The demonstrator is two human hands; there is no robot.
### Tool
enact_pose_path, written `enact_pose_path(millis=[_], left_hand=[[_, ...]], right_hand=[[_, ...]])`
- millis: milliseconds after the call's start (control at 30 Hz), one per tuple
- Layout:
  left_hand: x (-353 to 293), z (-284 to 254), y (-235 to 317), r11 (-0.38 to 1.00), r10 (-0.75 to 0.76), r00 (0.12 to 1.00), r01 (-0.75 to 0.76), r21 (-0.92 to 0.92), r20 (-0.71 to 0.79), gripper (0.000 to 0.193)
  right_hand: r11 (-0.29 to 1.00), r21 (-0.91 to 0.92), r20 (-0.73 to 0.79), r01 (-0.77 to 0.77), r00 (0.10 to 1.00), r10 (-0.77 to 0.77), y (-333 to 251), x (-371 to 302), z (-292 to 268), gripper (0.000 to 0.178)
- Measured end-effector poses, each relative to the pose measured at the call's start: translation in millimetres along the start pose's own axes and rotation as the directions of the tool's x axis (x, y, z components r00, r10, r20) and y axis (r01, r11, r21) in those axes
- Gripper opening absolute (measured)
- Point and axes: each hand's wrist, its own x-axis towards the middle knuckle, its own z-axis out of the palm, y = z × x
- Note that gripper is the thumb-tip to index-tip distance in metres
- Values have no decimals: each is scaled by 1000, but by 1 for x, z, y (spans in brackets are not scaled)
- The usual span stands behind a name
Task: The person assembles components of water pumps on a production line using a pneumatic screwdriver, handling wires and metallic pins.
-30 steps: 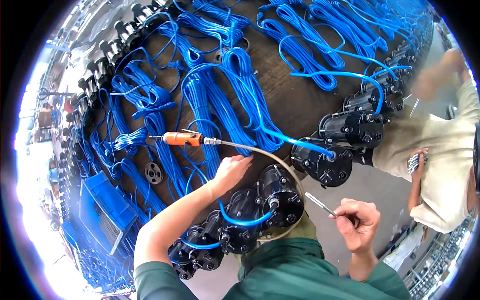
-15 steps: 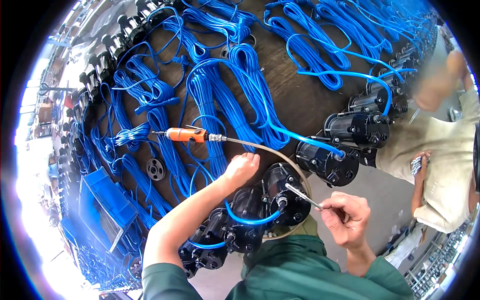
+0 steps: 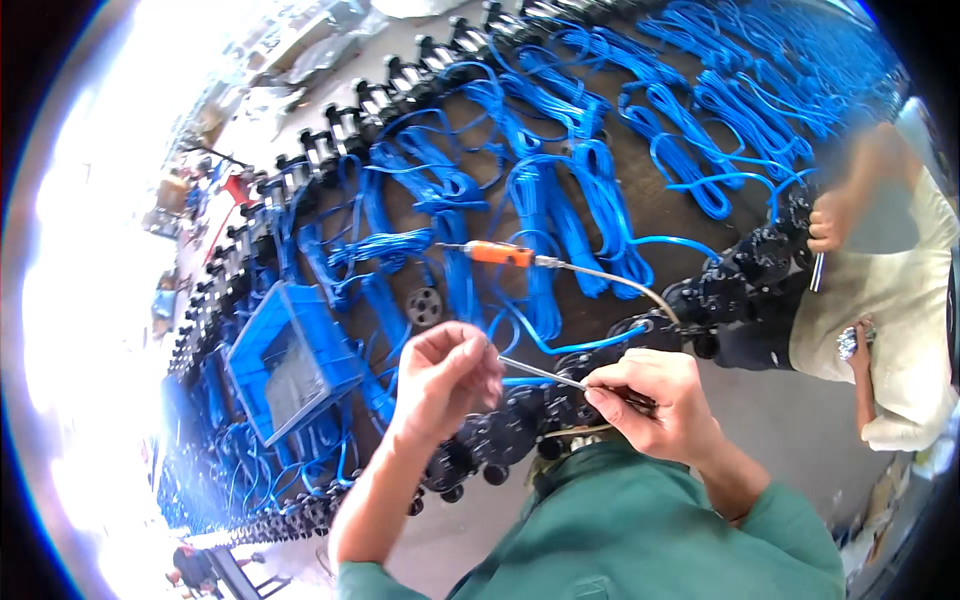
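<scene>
My right hand [image 3: 660,405] is closed on a thin metal rod [image 3: 540,372], which points left toward my other hand. Close to the rod's far tip is my left hand [image 3: 440,385], thumb and fingers curled together; whatever lies between them is too small to make out. Below both hands runs a row of black cylindrical units [image 3: 510,430] along the table's near edge, some with blue cables joined to their tops. Just beyond, an orange air screwdriver [image 3: 500,254] lies on the blue cable bundles, its pale hose [image 3: 620,283] leading right.
Coiled blue cables [image 3: 540,230] cover much of the brown table. A blue plastic bin [image 3: 335,355] sits at left, near a black round disc [image 3: 425,306]. More black units [image 3: 375,100] line the far edge. At right, a co-worker in a beige garment [image 3: 890,320] holds a metal tool [image 3: 818,272].
My left hand has risen off the black units to the rod's tip. The rod is now held further left. The view has shifted, bringing the blue bin more fully into sight.
</scene>
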Motion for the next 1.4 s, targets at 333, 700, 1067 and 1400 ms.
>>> enact_pose_path(millis=[333,700,1067,1400], left_hand=[[-118,-27,-16,956,247,935,-278,-93,-256,12],[-150,-59,-32,975,188,942,-214,-67,-277,18],[-139,-130,-46,740,247,969,-174,650,-22,9],[-88,-136,-61,408,-9,987,-143,901,161,22]], right_hand=[[965,-87,198,247,954,-226,-39,-10,68,12],[998,-22,402,66,914,-52,-42,-10,100,7],[896,-253,722,365,688,-77,-41,41,147,10],[478,-409,900,778,430,71,-27,41,209,7]])
